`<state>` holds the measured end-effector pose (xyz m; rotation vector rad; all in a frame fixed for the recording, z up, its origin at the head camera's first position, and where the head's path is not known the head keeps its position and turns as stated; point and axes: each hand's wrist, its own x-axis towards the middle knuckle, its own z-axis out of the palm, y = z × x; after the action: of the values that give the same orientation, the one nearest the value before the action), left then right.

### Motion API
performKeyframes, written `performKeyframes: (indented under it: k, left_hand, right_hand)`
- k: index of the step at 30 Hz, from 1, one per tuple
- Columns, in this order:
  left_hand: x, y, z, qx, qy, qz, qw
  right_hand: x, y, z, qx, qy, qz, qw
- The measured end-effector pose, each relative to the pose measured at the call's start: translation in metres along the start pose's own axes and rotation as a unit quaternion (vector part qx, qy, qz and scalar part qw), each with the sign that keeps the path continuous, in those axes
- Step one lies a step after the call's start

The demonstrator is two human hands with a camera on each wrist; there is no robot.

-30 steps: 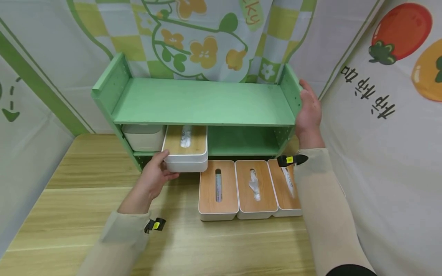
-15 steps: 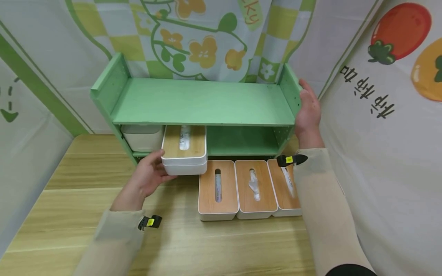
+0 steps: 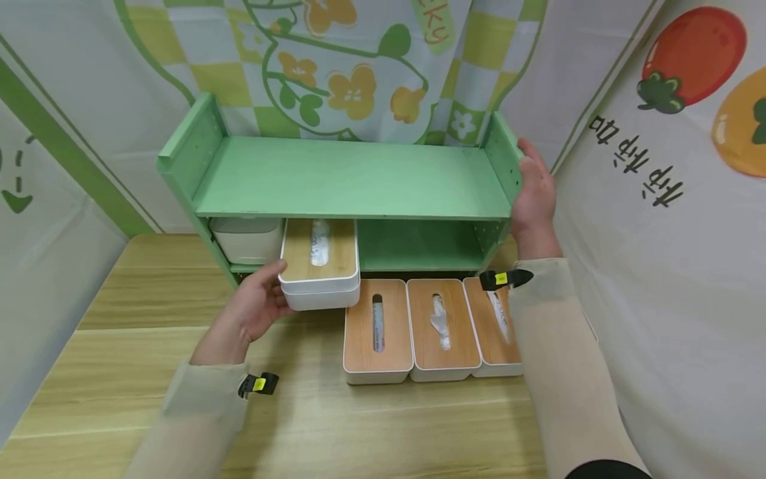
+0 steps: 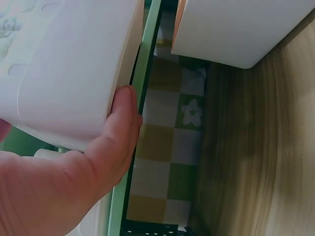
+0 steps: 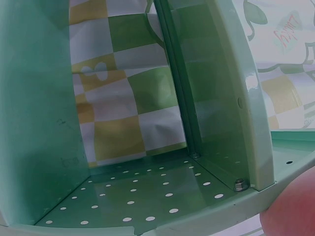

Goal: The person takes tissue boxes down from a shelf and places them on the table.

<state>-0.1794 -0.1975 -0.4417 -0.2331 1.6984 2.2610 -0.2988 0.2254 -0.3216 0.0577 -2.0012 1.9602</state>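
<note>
In the head view, my left hand (image 3: pixel 255 306) grips the lower left side of a white tissue box (image 3: pixel 320 266) with a bamboo lid and a slot showing printed packaging. In the left wrist view, fingers (image 4: pixel 120 128) lie along the box's lower edge and the thumb shows at the left margin. The box juts out from the middle tier of a green shelf unit (image 3: pixel 359 176), its back part under the upper board. My right hand (image 3: pixel 534 199) rests along the outer side of the shelf's right panel (image 3: pixel 503 156), fingers extended up along it.
A lidded off-white bin (image 3: pixel 248 239) sits left in the same tier. Three tissue boxes with wooden lids (image 3: pixel 380 342) stand side by side before the shelf on the wooden table (image 3: pixel 335 432). A patterned cloth (image 3: pixel 353 86) hangs behind.
The tissue box has come farther out of the shelf, toward me and slightly lower in the head view. My left hand has shifted a little left with it; the right hand stays put.
</note>
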Motion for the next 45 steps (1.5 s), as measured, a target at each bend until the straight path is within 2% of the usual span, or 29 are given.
performKeyframes:
  k: [4, 10, 18, 26, 33, 38, 45]
  left_hand:
    - [-0.002, 0.000, -0.002, 0.001, -0.002, 0.001, 1.0000]
    - [0.004, 0.003, -0.003, -0.002, -0.004, -0.008, 1.0000]
    - [0.008, 0.004, -0.005, -0.009, -0.008, -0.024, 0.9996]
    - [0.007, 0.003, -0.006, 0.005, 0.003, -0.014, 0.9999]
    - [0.005, 0.002, -0.009, 0.009, -0.010, -0.004, 0.9999]
    - [0.001, 0.000, -0.011, 0.018, -0.021, -0.005, 0.9996]
    - [-0.004, -0.003, -0.013, 0.038, -0.014, -0.011, 0.9991]
  right_hand:
    - [-0.001, 0.000, 0.000, 0.005, -0.001, -0.001, 1.000]
    - [-0.001, 0.001, 0.000, 0.013, -0.001, 0.003, 1.000]
    - [-0.001, 0.002, -0.001, -0.016, -0.005, 0.000, 1.000]
    - [-0.001, 0.000, -0.001, -0.021, -0.007, -0.013, 1.000]
    - [-0.001, 0.000, 0.000, -0.017, -0.007, -0.014, 1.000]
    - [-0.001, 0.000, 0.000, -0.018, -0.006, -0.012, 1.000]
    - [-0.001, -0.001, -0.001, -0.024, -0.006, -0.004, 1.000]
